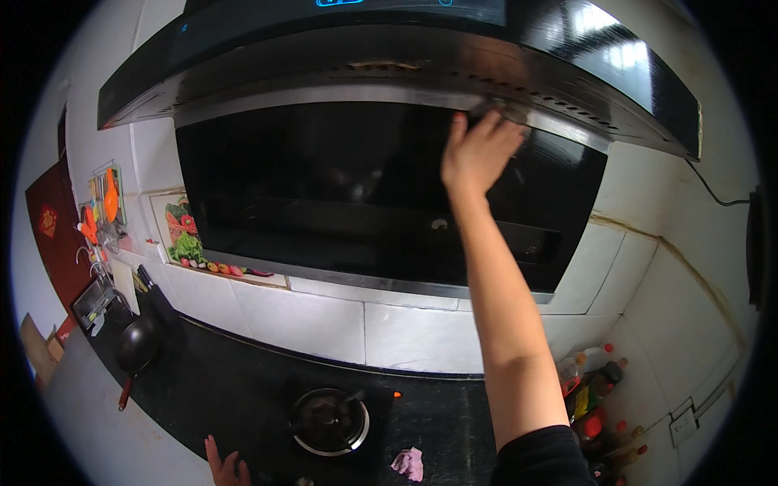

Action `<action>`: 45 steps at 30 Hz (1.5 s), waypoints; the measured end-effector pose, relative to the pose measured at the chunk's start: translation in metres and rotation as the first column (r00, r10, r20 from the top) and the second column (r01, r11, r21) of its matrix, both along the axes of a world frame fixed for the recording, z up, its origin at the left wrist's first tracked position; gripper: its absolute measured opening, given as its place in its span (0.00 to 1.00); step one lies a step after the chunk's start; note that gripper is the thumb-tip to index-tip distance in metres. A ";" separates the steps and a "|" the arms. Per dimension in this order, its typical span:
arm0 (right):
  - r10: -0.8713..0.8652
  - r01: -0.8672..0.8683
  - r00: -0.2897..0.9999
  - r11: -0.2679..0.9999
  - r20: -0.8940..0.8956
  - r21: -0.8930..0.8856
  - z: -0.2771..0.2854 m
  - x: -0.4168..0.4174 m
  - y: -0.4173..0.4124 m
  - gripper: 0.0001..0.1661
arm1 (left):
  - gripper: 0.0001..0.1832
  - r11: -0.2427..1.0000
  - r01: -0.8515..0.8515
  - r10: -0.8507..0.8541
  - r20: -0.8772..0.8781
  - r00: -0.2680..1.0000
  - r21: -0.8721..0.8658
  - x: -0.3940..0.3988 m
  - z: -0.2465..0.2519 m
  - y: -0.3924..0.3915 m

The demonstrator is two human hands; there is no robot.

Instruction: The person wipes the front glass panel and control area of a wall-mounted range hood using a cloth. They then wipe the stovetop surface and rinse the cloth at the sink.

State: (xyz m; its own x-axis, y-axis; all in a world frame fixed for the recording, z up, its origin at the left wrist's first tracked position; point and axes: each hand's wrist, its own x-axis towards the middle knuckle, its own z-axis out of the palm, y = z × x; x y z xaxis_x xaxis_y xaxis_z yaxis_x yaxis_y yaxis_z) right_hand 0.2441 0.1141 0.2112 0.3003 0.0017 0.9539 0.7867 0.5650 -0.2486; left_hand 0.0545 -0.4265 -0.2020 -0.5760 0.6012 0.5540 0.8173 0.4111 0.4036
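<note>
My right hand (483, 149) reaches up to the range hood (340, 182). Its fingers press a greyish scrubber (513, 113), partly hidden and blurred, against the metal strip above the hood's black glass panel. Low in the view, my left hand (226, 465) hovers by the front edge of the black countertop (243, 376), fingers apart and nothing seen in them; the rest of it is cut off. A crumpled pink cloth (408, 464) lies on the counter, right of a round gas burner (329, 420).
A wok (137, 345) with a wooden handle sits at the counter's left end, near a knife block (144, 279) and hanging utensils (110, 195). Several sauce bottles (592, 389) crowd the right corner. Above, the hood's lower lip (656, 130) juts forward. A small orange object (397, 394) lies behind the cloth.
</note>
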 end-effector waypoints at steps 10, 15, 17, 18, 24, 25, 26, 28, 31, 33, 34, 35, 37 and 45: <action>0.181 -0.208 0.880 0.978 0.440 0.014 -0.011 -0.170 -0.067 0.33 | 0.12 0.996 0.067 -0.060 -0.102 0.993 0.064 -0.093 -0.022 0.003; 0.102 -0.200 0.760 0.976 0.642 0.081 0.001 -0.189 -0.074 0.26 | 0.08 0.995 0.097 -0.099 0.124 0.987 0.023 -0.145 -0.004 0.013; 0.066 -0.221 0.691 0.967 0.720 0.124 -0.004 -0.169 -0.068 0.30 | 0.08 0.996 0.083 -0.087 0.111 0.990 0.044 -0.160 0.002 0.008; 0.060 -0.130 0.685 0.991 0.726 0.042 -0.009 -0.147 -0.067 0.31 | 0.08 0.994 0.089 -0.095 0.110 0.989 0.058 -0.166 0.006 0.009; -0.103 0.075 0.932 0.993 -0.347 -0.093 -0.066 -0.008 0.006 0.39 | 0.08 0.986 0.140 -0.151 0.139 0.979 0.088 -0.190 0.000 0.012; -0.216 0.101 0.901 0.948 -0.376 -0.303 -0.069 -0.014 0.008 0.41 | 0.08 0.987 0.136 -0.147 0.139 0.979 0.080 -0.192 0.001 0.010; -0.188 0.115 0.918 0.969 -0.348 -0.218 -0.074 -0.030 0.010 0.41 | 0.09 0.986 0.144 -0.155 0.147 0.977 0.086 -0.191 0.002 0.011; -0.095 0.078 0.987 0.988 -0.128 -0.133 -0.086 -0.090 -0.012 0.42 | 0.09 0.987 0.134 -0.148 0.166 0.975 0.091 -0.184 0.005 0.013; 0.190 -0.084 0.807 0.974 0.559 -0.211 -0.105 -0.141 -0.075 0.39 | 0.09 0.973 0.205 -0.217 0.130 0.967 0.105 -0.178 0.015 0.032; 0.125 -0.128 0.681 0.990 0.722 -0.051 -0.116 -0.151 -0.069 0.35 | 0.11 0.937 0.302 -0.310 0.018 0.951 0.176 -0.167 0.036 0.055; 0.111 -0.138 0.682 0.990 0.722 -0.022 -0.115 -0.148 -0.072 0.33 | 0.10 0.925 0.333 -0.335 -0.024 0.942 0.181 -0.159 0.051 0.064; 0.095 -0.149 0.684 0.989 0.723 0.010 -0.110 -0.144 -0.075 0.31 | 0.10 0.912 0.364 -0.358 -0.067 0.931 0.188 -0.151 0.064 0.074; 0.168 -0.226 0.692 0.974 0.703 -0.011 -0.109 -0.131 -0.078 0.28 | 0.10 0.885 0.420 -0.403 -0.123 0.907 0.200 -0.137 0.086 0.094; 0.900 -0.771 0.429 0.408 0.074 -0.489 -0.201 -0.101 -0.176 0.14 | 0.31 0.597 0.615 -0.782 0.202 0.590 0.515 -0.043 0.157 0.200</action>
